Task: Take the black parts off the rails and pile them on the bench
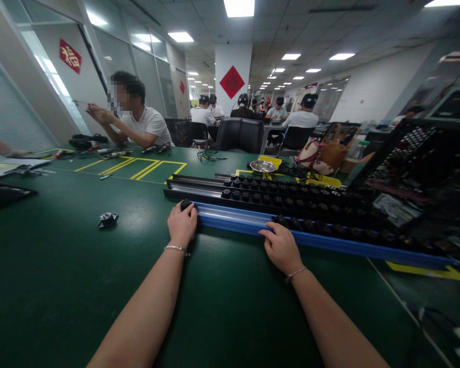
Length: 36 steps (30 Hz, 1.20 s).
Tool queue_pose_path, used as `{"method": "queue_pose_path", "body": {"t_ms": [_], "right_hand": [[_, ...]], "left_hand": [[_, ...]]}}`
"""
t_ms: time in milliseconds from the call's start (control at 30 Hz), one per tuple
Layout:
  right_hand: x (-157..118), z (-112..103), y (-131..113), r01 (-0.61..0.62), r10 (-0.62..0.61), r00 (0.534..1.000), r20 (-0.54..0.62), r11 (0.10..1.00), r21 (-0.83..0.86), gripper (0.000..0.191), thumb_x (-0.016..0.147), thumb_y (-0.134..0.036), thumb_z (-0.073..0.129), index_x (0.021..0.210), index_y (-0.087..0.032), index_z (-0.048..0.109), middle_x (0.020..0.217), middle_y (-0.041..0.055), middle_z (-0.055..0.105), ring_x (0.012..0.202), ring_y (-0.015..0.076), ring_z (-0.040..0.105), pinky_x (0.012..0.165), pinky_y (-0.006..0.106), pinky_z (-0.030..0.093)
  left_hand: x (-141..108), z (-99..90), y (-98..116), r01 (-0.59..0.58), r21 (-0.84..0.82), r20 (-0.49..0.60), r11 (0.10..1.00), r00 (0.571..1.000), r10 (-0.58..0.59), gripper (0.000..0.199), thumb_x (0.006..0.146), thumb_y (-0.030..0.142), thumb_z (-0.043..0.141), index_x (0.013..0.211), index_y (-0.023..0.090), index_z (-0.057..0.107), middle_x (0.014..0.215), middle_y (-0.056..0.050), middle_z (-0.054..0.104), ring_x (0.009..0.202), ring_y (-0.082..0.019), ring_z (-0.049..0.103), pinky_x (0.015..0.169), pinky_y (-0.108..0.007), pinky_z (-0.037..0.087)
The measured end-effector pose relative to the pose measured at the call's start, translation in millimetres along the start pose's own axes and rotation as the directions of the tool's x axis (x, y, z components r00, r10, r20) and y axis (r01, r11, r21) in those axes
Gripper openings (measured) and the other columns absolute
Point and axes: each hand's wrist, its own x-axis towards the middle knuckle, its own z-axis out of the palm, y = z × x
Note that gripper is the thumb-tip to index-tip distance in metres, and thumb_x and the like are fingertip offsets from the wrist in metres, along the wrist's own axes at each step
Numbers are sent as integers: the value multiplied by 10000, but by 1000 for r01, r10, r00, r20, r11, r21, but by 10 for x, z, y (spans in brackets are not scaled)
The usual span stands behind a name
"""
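Note:
A long blue rail (pixel 230 217) lies across the green table, with a row of small black parts (pixel 306 225) in its right stretch. At the rail's left end, my left hand (pixel 182 225) has its fingers closed round a small black part (pixel 185 205). My right hand (pixel 282 247) touches the rail's near edge around its middle, thumb and fingers apart, holding nothing. Behind the blue rail, black rails (pixel 207 192) hold more rows of black parts. A single black and silver part (pixel 108 220) sits by itself on the table to the left.
A metal bowl (pixel 262 166) and a yellow tray (pixel 325 180) stand behind the rails. Tools and cables (pixel 111 153) lie at the far left edge. A person (pixel 145 122) sits across the table. A dark perforated metal frame (pixel 398 148) rises at the right.

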Motion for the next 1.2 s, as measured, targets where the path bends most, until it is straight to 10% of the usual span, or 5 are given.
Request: {"method": "queue_pose_path", "body": {"t_ms": [1200], "right_hand": [[7, -2, -4, -13, 13, 1000, -16, 1000, 12, 269, 781, -101, 455, 885, -180, 691, 1114, 99, 618, 1065, 223, 529, 958, 383, 411]], "left_hand": [[282, -2, -446, 193, -103, 24, 976, 981, -191, 448, 893, 305, 314, 1171, 162, 635, 1308, -143, 470, 1114, -261, 533, 994, -381, 413]]}}
